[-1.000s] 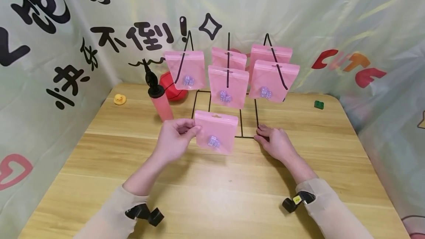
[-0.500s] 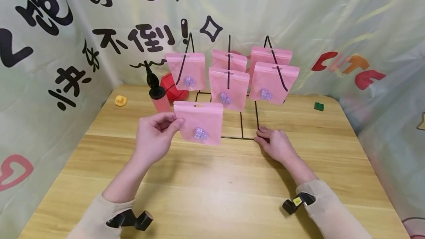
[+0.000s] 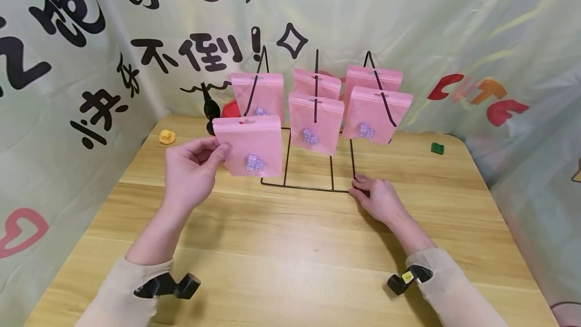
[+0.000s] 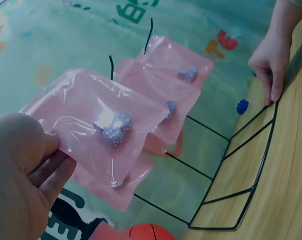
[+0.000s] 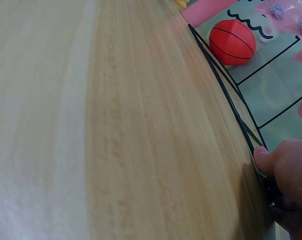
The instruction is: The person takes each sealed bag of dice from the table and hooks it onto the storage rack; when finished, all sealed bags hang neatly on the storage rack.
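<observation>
My left hand (image 3: 188, 170) pinches a pink zip bag (image 3: 236, 140) by its left edge, thumb in front. Purple dice (image 4: 116, 130) show through the bag's clear face. The bag's top hole is close to the tip of the left hook (image 3: 254, 90); whether the hook passes through it, I cannot tell. On the black wire display rack (image 3: 308, 188) hang several similar pink bags (image 3: 315, 115), partly overlapping. One on the left hook (image 3: 268, 87) is half hidden behind the held bag. My right hand (image 3: 379, 198) holds the rack's base at its front right corner, as the right wrist view confirms.
Behind the held bag stands a pink bottle with a black top (image 3: 211, 110), mostly hidden. A red ball (image 5: 232, 42) sits beside it. A yellow toy duck (image 3: 167, 137) is at the back left, a green toy brick (image 3: 438, 148) at the back right. Printed cloth surrounds the table.
My left hand has carried the held bag left and up, from before the rack's middle to the left hook. My right hand has stayed on the rack's corner.
</observation>
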The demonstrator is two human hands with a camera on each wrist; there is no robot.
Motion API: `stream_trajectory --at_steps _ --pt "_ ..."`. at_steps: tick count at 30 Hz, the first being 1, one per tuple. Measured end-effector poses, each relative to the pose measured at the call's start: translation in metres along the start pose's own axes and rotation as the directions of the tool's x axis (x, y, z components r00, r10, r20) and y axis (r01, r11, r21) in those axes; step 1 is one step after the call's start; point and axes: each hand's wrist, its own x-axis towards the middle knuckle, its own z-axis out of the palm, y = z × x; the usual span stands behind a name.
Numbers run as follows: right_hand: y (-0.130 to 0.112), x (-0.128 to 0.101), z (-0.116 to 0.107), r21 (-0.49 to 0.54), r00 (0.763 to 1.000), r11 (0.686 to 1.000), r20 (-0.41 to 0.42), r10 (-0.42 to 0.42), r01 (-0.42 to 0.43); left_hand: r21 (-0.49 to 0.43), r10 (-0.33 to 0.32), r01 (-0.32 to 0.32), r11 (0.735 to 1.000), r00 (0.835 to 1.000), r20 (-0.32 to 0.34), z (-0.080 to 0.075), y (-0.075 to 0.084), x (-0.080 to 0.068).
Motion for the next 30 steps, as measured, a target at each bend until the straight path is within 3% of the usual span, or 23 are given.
stream_trajectory --at_steps 10,18,30 --pt "0.003 0.001 0.002 0.001 1.0 1.0 -0.004 0.015 -0.015 0.076 -0.023 0.023 0.997 1.0 -0.005 0.0 -0.008 0.015" --pt "0.003 0.001 0.002 0.003 1.0 1.0 -0.003 0.014 -0.014 0.075 -0.11 0.109 0.991 0.994 0.008 0.006 -0.017 0.025" --pt "0.003 0.001 0.002 0.003 1.0 1.0 -0.005 0.001 -0.001 0.05 -0.108 0.109 0.993 0.994 -0.026 0.018 -0.027 0.044"
